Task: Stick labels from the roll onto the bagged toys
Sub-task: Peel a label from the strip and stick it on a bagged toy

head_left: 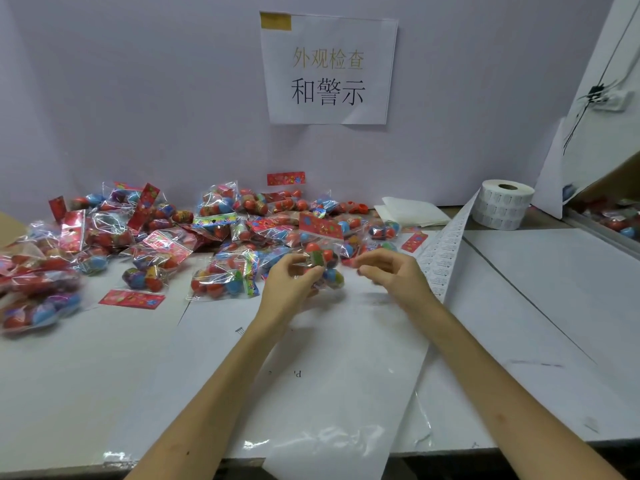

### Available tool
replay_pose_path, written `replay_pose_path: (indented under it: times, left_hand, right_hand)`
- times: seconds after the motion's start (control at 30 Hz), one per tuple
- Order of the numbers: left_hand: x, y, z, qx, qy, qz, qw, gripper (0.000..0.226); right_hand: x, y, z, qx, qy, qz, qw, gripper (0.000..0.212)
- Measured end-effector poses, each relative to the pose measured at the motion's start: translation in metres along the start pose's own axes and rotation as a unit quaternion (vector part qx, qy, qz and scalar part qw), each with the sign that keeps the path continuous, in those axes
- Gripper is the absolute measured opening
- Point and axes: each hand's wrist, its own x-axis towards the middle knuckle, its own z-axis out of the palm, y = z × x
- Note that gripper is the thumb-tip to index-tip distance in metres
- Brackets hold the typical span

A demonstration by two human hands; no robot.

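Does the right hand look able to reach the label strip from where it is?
Probably yes: the label strip trails from the roll right beside the right hand, with nothing lying between them.

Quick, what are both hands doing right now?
Left hand: grips a bagged toy.
Right hand: curled, too blurry to tell if it holds anything.

Label roll far right on the table, bagged toys left.
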Motion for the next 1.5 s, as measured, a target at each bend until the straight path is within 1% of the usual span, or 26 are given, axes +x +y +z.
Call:
replay_pose_path:
  times: [0.03,0.1,0.13,0.2,0.3,0.37,0.43,0.5,0.57,0.63,0.7,0.73,0.77,0.8,0.87,0.97,1.03,1.1,1.2,1.27,1.37,1.43,1.5]
  left_hand:
    - [0.000,-0.001,-0.001,0.002,0.011,-0.010,1.000,0.024]
    - [0.000,-0.002,-0.003,0.023,0.030,-0.016,0.999,0.034]
    - [0.000,-0.002,-0.004,0.045,0.040,-0.008,0.998,0.039]
    - [0.000,0.000,-0.005,0.106,0.067,0.029,0.992,0.045]
    - [-0.001,0.002,-0.006,0.178,0.104,0.095,0.974,0.048]
    - [-0.002,0.002,-0.006,0.225,0.119,0.129,0.958,0.049]
    - [-0.005,0.004,-0.006,0.290,0.141,0.152,0.934,0.053]
    - [-0.007,0.006,-0.006,0.328,0.169,0.190,0.910,0.055]
    - [-0.012,0.009,-0.003,0.317,0.157,0.250,0.901,0.047]
    - [-0.016,0.011,0.002,0.293,0.088,0.307,0.901,0.034]
    - [-0.021,0.010,0.009,0.290,-0.015,0.339,0.895,0.025]
    - [-0.024,0.009,0.012,0.301,-0.061,0.346,0.886,0.024]
    - [-0.025,0.007,0.016,0.314,-0.097,0.348,0.878,0.026]
    - [-0.027,0.005,0.019,0.324,-0.121,0.344,0.873,0.029]
    - [-0.031,0.004,0.024,0.329,-0.145,0.328,0.874,0.037]
    - [-0.036,0.006,0.027,0.338,-0.167,0.319,0.870,0.051]
    - [-0.037,0.010,0.030,0.366,-0.184,0.323,0.853,0.058]
    - [-0.038,0.013,0.034,0.406,-0.194,0.343,0.825,0.061]
    - [-0.037,0.014,0.040,0.447,-0.216,0.367,0.787,0.057]
    - [-0.034,0.013,0.043,0.460,-0.232,0.361,0.777,0.054]
    - [-0.026,0.013,0.044,0.458,-0.241,0.350,0.781,0.048]
    - [-0.021,0.016,0.048,0.437,-0.233,0.341,0.799,0.039]
    - [-0.017,0.020,0.054,0.405,-0.212,0.327,0.827,0.028]
  right_hand:
    - [0.001,0.001,-0.001,-0.065,0.059,-0.016,0.996,0.017]
    - [0.002,0.003,-0.008,-0.161,0.173,-0.019,0.972,0.019]
    - [0.004,0.004,-0.013,-0.174,0.219,-0.008,0.960,0.019]
    - [0.007,0.006,-0.025,-0.180,0.282,0.033,0.942,0.033]
    - [0.011,0.008,-0.039,-0.183,0.329,0.110,0.920,0.060]
    - [0.013,0.011,-0.046,-0.140,0.336,0.126,0.923,0.074]
    - [0.014,0.013,-0.049,-0.066,0.342,0.130,0.928,0.080]
    - [0.014,0.013,-0.049,-0.004,0.355,0.147,0.923,0.081]
    - [0.014,0.011,-0.047,0.037,0.353,0.167,0.920,0.080]
    - [0.014,0.010,-0.045,0.091,0.337,0.175,0.921,0.067]
    - [0.014,0.008,-0.044,0.137,0.297,0.184,0.927,0.038]
    - [0.014,0.007,-0.042,0.156,0.264,0.192,0.932,0.022]
    - [0.013,0.005,-0.040,0.174,0.226,0.201,0.937,0.010]
    - [0.012,0.004,-0.038,0.182,0.186,0.207,0.943,0.010]
    - [0.011,0.004,-0.032,0.173,0.129,0.203,0.955,0.020]
    - [0.008,0.003,-0.027,0.159,0.092,0.174,0.968,0.023]
    - [0.007,0.001,-0.028,0.143,0.076,0.165,0.973,0.022]
    - [0.006,0.002,-0.031,0.129,0.063,0.164,0.976,0.018]
    - [0.007,0.003,-0.033,0.132,0.063,0.176,0.973,0.011]
    - [0.008,0.005,-0.033,0.137,0.081,0.184,0.970,0.009]
    - [0.010,0.006,-0.032,0.135,0.097,0.191,0.967,0.014]
    - [0.010,0.006,-0.031,0.135,0.101,0.195,0.966,0.014]
    - [0.010,0.006,-0.031,0.135,0.107,0.198,0.965,0.013]
